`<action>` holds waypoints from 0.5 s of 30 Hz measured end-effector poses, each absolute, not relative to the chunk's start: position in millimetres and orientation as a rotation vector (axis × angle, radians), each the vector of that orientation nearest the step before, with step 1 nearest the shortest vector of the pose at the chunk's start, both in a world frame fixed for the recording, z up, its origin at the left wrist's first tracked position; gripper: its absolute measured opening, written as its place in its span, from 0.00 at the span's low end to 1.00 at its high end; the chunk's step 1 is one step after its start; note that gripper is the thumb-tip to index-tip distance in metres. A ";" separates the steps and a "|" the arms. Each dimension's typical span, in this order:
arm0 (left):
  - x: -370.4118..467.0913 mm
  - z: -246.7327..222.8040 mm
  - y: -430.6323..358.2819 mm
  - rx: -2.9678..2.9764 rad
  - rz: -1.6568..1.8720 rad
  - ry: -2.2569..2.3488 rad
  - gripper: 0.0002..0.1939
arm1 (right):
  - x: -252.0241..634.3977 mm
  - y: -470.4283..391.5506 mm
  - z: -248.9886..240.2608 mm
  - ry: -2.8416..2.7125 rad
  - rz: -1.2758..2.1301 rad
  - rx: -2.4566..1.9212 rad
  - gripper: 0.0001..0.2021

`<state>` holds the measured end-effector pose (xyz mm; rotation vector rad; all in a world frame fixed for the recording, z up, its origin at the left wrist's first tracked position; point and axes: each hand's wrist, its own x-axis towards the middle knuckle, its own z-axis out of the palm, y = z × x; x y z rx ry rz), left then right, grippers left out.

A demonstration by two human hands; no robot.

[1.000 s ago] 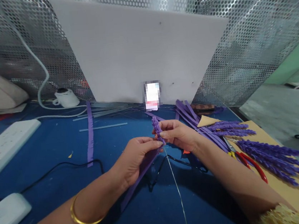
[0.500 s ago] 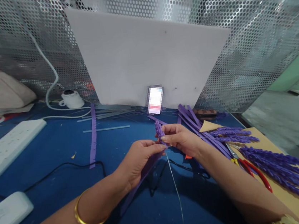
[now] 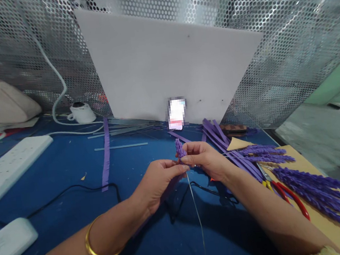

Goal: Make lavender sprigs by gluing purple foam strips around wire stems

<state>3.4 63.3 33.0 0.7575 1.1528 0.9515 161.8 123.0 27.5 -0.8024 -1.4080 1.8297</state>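
1. Forearms (image 3: 119,221) are slanting inward from the near corners of the bench (image 3: 63,164), with both hands sitting close together above its middle.
2. Left hand (image 3: 160,181) is curling its fingers nearly closed, thumb pointing right, and is pinching the flower (image 3: 179,147) at its base.
3. Right hand (image 3: 202,158) is bending toward the left one and is gripping the flower's lower part between thumb and fingers.
4. Flower is standing almost upright, its wire (image 3: 196,206) hanging toward the bench's near edge.
5. Scissors (image 3: 293,199) are lying by the bench's right edge, near other purple flowers (image 3: 315,188).
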 end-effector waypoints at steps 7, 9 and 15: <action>2.4 33.5 63.7 0.836 0.968 1.201 0.14 | 160.9 121.2 27.0 -1.395 1.816 -0.831 0.15; 2.2 33.7 64.0 0.832 0.962 1.197 0.14 | 161.3 121.1 26.8 -1.384 1.823 -0.836 0.14; 3.5 35.8 64.2 0.761 0.964 1.139 0.13 | 161.5 122.0 26.6 -1.323 1.872 -0.842 0.13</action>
